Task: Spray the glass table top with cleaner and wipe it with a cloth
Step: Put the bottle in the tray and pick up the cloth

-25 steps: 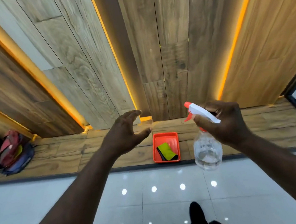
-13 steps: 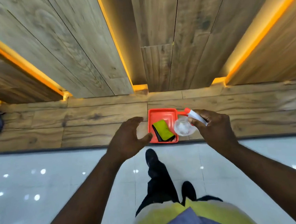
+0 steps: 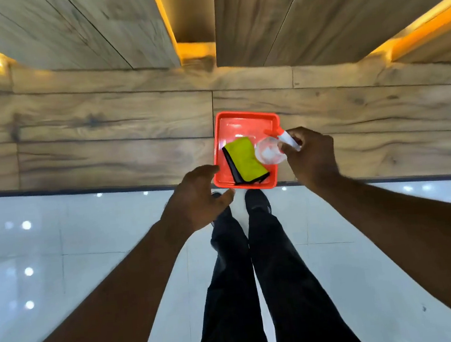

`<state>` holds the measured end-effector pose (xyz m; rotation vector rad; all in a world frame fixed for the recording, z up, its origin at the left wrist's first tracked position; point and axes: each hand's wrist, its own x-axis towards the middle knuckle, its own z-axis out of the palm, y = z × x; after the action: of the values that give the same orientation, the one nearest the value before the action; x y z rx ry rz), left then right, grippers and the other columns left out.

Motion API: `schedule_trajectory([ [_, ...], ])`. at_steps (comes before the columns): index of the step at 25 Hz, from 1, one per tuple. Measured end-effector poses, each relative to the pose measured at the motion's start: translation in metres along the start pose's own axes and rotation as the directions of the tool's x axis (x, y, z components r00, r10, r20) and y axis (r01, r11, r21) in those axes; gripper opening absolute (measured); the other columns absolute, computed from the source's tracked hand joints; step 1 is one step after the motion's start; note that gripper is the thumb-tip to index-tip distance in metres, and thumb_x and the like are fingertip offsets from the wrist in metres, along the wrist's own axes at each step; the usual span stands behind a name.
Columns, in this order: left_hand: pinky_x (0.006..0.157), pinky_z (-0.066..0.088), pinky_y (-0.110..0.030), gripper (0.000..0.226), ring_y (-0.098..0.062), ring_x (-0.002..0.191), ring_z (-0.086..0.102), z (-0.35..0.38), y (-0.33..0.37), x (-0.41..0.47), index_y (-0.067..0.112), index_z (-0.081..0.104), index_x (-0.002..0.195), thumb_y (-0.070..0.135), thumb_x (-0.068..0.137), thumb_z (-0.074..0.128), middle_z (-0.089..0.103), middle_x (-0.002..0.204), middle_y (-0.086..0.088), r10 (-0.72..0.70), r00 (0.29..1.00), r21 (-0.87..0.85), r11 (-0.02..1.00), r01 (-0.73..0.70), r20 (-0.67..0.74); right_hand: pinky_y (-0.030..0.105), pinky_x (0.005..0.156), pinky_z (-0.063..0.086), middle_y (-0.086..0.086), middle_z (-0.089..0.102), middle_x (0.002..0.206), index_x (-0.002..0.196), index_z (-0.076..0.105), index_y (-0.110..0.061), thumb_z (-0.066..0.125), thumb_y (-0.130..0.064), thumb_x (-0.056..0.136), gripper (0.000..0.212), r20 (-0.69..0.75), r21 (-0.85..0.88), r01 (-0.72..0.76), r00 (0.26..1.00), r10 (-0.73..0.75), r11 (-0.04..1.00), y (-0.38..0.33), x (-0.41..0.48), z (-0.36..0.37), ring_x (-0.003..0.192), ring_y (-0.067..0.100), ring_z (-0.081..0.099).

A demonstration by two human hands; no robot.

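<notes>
My right hand (image 3: 310,156) grips a clear spray bottle (image 3: 269,152) with a white and red trigger head, held over the right side of an orange tray (image 3: 241,120). A folded yellow-green cloth with a black edge (image 3: 245,161) lies in the tray beside the bottle. My left hand (image 3: 196,199) hovers open just left of the tray's near corner, holding nothing. The tray rests on a wood-look ledge (image 3: 91,146). No glass table top can be made out.
Glossy white floor tiles (image 3: 74,256) fill the near area, with my legs in black trousers (image 3: 258,278) and dark shoes below the tray. Wood-panelled walls with orange light strips (image 3: 166,18) rise behind the ledge.
The view has tilted down toward the floor. My right hand has lowered the spray bottle from chest height down over the tray. My left hand has dropped to the tray's near left corner.
</notes>
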<state>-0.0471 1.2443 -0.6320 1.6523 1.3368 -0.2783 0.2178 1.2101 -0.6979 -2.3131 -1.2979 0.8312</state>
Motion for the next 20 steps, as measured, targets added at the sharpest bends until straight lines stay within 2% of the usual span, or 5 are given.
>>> schedule_trajectory([
  [4,0.081,0.027,0.007,0.057,-0.016,0.128,0.054,0.047,-0.039,0.079,0.015,0.056,0.145,0.038,0.095,0.072,0.058,0.145,-0.004,-0.053,0.998,-0.045,0.998,0.054,0.022,0.023,0.084,0.043,0.006,0.081,0.114,0.119,0.079,-0.014,0.076,-0.030,0.096,0.028,0.038,-0.081,-0.015,0.999,0.018,0.997,0.063,0.072,0.071,0.106,0.027,0.074],
  [8,0.113,0.036,-0.026,0.073,-0.015,0.142,0.046,0.085,-0.065,0.134,0.021,0.045,0.155,0.053,0.093,0.068,0.048,0.158,0.002,-0.044,0.999,-0.058,0.997,0.045,0.015,0.029,0.090,0.047,0.009,0.081,0.115,0.117,0.079,-0.014,0.074,-0.032,0.096,0.028,0.039,-0.142,0.054,0.998,-0.049,0.988,0.096,0.128,0.115,0.110,0.031,0.073],
  [10,0.118,0.033,-0.031,0.074,-0.017,0.145,0.044,0.098,-0.069,0.153,0.021,0.045,0.155,0.051,0.093,0.069,0.047,0.159,0.001,-0.043,0.999,-0.082,0.996,0.043,0.000,0.032,0.091,0.049,0.008,0.080,0.114,0.116,0.079,-0.015,0.073,-0.032,0.095,0.027,0.040,-0.170,0.066,0.997,-0.060,0.983,0.107,0.147,0.130,0.109,0.031,0.073],
  [16,0.112,0.030,-0.025,0.071,-0.017,0.145,0.044,0.111,-0.076,0.170,0.020,0.046,0.154,0.048,0.093,0.071,0.048,0.158,0.000,-0.056,0.998,-0.134,0.990,0.054,-0.011,0.026,0.094,0.046,0.006,0.080,0.121,0.121,0.079,-0.014,0.075,-0.030,0.097,0.030,0.086,-0.161,0.069,0.995,-0.056,0.985,0.122,0.168,0.140,0.112,0.025,0.073],
  [20,0.113,0.032,-0.027,0.073,-0.017,0.145,0.045,0.110,-0.086,0.172,0.022,0.045,0.155,0.053,0.093,0.069,0.047,0.159,0.001,-0.061,0.998,-0.122,0.991,0.062,0.009,0.010,0.091,0.038,0.005,0.078,0.127,0.127,0.078,-0.013,0.078,-0.028,0.096,0.034,0.108,-0.114,0.042,0.994,-0.030,0.993,0.127,0.160,0.139,0.118,0.022,0.071],
])
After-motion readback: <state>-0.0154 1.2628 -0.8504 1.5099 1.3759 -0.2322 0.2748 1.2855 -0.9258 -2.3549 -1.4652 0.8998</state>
